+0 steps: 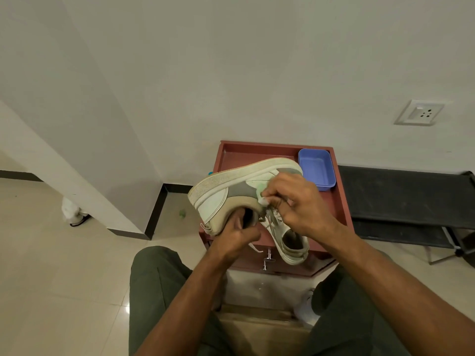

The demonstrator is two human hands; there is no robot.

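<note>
A white and grey sneaker [226,194] is held on its side above a reddish-brown cabinet [341,201], its pale sole facing up and left. My left hand [236,237] grips it at the heel, fingers tucked into the opening. My right hand [295,201] pinches a small white wad [264,201], which looks like a wipe or cotton, against the shoe's side near the laces. A second matching sneaker [290,240] lies on the cabinet top under my right hand.
A blue plastic tub [317,168] stands at the cabinet's back right. A black folding rack [401,199] stands to the right by the wall. A white bag [69,209] and a small green thing [182,214] lie on the tiled floor. My knees flank the cabinet.
</note>
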